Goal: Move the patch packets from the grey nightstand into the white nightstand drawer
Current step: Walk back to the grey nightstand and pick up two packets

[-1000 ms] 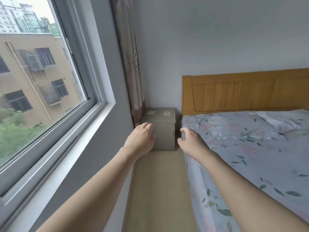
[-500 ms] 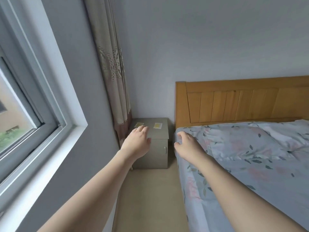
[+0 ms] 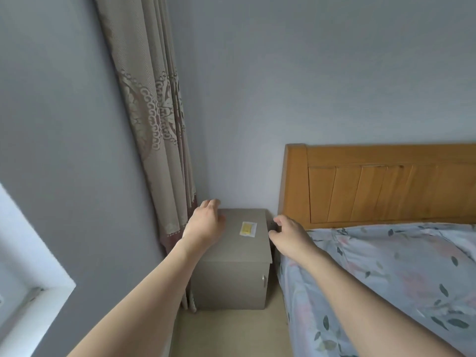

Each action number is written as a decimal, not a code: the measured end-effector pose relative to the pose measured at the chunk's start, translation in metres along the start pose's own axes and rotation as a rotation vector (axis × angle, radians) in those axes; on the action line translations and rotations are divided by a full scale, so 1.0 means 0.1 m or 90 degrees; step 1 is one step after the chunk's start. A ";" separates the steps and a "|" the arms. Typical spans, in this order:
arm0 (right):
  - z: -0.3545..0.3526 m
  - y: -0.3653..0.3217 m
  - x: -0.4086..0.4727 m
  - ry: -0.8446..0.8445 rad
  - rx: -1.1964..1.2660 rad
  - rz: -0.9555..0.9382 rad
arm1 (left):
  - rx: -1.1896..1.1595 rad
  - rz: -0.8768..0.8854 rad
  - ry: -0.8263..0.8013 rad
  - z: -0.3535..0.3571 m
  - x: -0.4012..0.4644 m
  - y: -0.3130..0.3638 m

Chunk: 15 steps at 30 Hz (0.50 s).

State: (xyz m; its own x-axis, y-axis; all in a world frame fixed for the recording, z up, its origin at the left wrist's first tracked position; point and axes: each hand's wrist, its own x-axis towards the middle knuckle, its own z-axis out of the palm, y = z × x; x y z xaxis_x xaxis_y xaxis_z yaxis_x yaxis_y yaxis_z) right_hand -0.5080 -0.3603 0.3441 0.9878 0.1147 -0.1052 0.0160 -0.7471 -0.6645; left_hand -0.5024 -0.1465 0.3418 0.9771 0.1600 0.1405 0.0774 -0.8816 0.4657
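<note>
Grey walls meet in a bedroom corner where a grey nightstand [image 3: 233,256] stands between a patterned curtain [image 3: 152,140] and a wooden headboard [image 3: 373,186].

Over the left part of the nightstand's top hangs the left hand [image 3: 206,224], back upward, fingers reaching forward and loosely spread with nothing seen in them; whether the palm touches the top cannot be told, and it hides whatever lies beneath it. The right hand [image 3: 291,237] hovers at the nightstand's right edge, just beside the headboard post, its fingers loosely curled and relaxed, holding nothing visible.

Between the two hands, flat on the nightstand's top toward its right side, lies one patch packet [image 3: 248,228], white with a yellow centre, touched by neither hand.

A small handle [image 3: 264,281] sits at the right edge of the nightstand's closed front. To the right, a bed [image 3: 386,274] with a pale leaf-print cover comes near the nightstand's side. A white window sill [image 3: 33,269] shows at lower left, and beige floor [image 3: 231,333] runs below.
</note>
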 end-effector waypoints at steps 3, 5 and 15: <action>0.09 0.10 0.72 -0.038 0.103 0.122 | -0.046 -0.043 -0.035 0.29 0.61 -0.09; 0.19 0.20 1.25 -0.045 0.156 0.171 | -0.122 -0.115 -0.048 0.44 1.05 -0.14; 0.87 0.56 3.95 -0.104 0.316 0.333 | -0.264 -0.360 -0.135 1.10 3.31 -0.65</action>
State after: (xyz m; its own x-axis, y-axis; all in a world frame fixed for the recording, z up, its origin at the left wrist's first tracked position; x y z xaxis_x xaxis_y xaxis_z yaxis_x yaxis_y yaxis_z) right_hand -0.1302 -0.2996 0.2007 0.8113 -0.0503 -0.5825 -0.5604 -0.3511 -0.7501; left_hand -0.1626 -0.0851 0.2617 0.8304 0.4143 -0.3726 0.5415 -0.4428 0.7146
